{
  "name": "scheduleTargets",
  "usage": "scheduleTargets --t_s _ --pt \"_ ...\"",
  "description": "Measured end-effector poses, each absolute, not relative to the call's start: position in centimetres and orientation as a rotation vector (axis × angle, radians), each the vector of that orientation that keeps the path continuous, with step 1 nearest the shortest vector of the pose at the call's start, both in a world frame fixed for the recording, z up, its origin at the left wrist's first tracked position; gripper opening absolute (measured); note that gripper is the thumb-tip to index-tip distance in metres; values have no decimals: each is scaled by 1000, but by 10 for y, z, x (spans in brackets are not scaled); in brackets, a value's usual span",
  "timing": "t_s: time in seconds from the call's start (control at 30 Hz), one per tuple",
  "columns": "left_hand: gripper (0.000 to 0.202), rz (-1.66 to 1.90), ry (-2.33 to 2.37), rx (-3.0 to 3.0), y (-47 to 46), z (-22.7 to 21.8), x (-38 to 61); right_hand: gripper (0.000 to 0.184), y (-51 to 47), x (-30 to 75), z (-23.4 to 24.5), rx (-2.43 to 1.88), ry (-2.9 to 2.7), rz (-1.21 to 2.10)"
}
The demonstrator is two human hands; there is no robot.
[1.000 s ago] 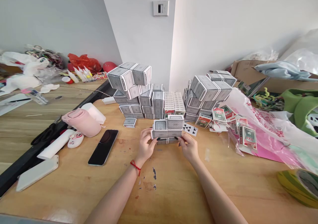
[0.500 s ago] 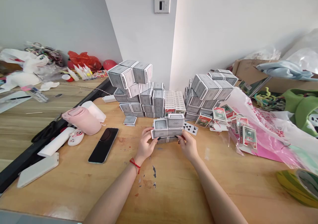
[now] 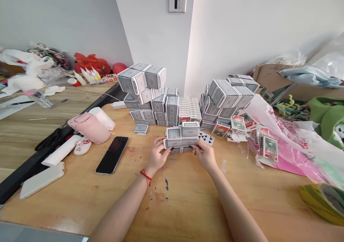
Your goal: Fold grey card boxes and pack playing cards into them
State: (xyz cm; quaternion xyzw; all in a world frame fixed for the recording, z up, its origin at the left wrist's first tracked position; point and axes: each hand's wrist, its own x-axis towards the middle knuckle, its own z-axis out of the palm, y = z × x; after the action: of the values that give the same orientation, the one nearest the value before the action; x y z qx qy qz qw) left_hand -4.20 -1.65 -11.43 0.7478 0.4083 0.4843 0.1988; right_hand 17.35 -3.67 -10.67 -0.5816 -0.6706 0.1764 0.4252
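Squeezing the stacked playing-card boxes (image 3: 182,137) evenly from both ends, the left hand (image 3: 158,153) and right hand (image 3: 205,155) pinch firmly, just beside the loose club cards (image 3: 206,138).

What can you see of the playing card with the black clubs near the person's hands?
The playing card lies face up, white with several black club symbols; its corner value is too small to read. It looks like thin, smooth card and rests flat at a slant on the wooden tabletop, just beyond the right hand. It sits close beside the stacked card decks, though whether they touch is unclear.
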Motion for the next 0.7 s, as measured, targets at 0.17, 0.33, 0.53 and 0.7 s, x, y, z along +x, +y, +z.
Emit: scheduleTargets --t_s 0.17,0.33,0.53,0.7 --pt "15 1373 1132 2087 -16 -115 -42 30 -36 176 -105 -1469 -1676 466" --pt "12 1377 1137 2094 -15 -118 -42 32 -36 184 -103 -1379 -1711 606" --pt "13 1384 1127 2104 -14 -118 -42 24 -36 186 -108 -1345 -1630 645" --pt "13 1400 1129 2098 -15 -117 -42 23 -35 185 -113 -1311 -1612 576"
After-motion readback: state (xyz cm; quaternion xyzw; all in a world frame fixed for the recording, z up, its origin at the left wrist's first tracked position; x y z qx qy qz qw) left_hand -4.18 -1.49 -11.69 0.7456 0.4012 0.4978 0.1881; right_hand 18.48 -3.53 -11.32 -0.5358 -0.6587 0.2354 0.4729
